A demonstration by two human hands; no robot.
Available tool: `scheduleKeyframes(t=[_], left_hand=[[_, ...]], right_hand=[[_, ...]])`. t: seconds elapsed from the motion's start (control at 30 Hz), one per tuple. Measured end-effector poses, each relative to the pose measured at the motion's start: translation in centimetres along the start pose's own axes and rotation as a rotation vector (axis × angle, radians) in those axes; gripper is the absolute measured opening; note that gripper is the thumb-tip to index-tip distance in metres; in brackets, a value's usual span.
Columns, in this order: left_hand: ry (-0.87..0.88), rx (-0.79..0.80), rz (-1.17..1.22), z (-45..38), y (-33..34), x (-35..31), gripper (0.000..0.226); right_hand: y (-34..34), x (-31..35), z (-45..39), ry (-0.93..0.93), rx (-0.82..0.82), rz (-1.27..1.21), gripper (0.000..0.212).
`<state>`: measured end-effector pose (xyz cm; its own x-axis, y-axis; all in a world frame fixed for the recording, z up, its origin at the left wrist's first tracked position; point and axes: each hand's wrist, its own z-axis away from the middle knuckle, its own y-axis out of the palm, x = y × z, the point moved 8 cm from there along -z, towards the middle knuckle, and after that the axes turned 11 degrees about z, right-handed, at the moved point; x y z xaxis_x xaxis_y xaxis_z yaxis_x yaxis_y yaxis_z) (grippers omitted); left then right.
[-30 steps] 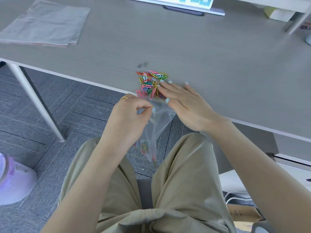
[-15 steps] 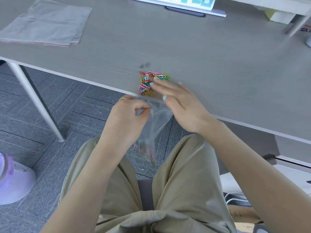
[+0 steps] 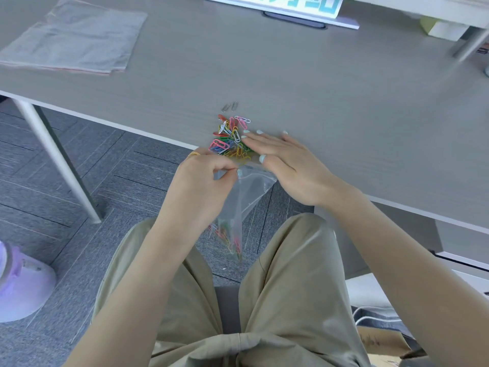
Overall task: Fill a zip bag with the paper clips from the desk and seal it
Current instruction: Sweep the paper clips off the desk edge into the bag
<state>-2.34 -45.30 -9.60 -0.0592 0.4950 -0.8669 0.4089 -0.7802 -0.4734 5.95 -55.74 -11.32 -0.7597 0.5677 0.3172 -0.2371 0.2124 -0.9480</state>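
A heap of coloured paper clips [image 3: 229, 139] lies at the desk's front edge, with two grey clips [image 3: 229, 106] just beyond it. My left hand [image 3: 203, 186] pinches the open rim of a clear zip bag [image 3: 247, 197] that hangs below the desk edge. Several clips rest in the bag's bottom [image 3: 230, 235]. My right hand [image 3: 284, 161] lies flat on the desk, fingers spread, touching the right side of the heap. The bag's mouth sits right under the edge, partly hidden by both hands.
A stack of clear zip bags [image 3: 74, 38] lies at the desk's far left. A sign on a stand [image 3: 285, 6] sits at the back, a shelf leg [image 3: 473, 41] at the far right. A desk leg [image 3: 55, 157] stands left of my knees.
My right hand pulled back toward the desk edge, then went forward flat beside the heap again. The heap looks a little more spread out. My left hand kept holding the bag.
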Motion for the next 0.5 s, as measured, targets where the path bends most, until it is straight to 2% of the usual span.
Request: scheduleKeyframes(t=[0.3,0.37,0.47,0.5], left_hand=[[0.015,-0.01,-0.025,0.2,-0.6,0.1,0.012],[0.011,-0.015,-0.025,0.1,-0.8,0.5,0.012],[-0.012,-0.02,-0.007,0.0,-1.0,0.9,0.012],[-0.013,-0.021,-0.006,0.0,-1.0,0.9,0.012]], right_hand=[[0.7,1.8,1.5,-0.149,0.006,0.041,0.051],[0.3,1.7,1.2,-0.137,-0.014,-0.105,0.05],[-1.2,0.6,-0.4,-0.014,-0.105,-0.491,0.052],[-1.6,0.1,-1.3,0.034,-0.138,-0.554,0.053]])
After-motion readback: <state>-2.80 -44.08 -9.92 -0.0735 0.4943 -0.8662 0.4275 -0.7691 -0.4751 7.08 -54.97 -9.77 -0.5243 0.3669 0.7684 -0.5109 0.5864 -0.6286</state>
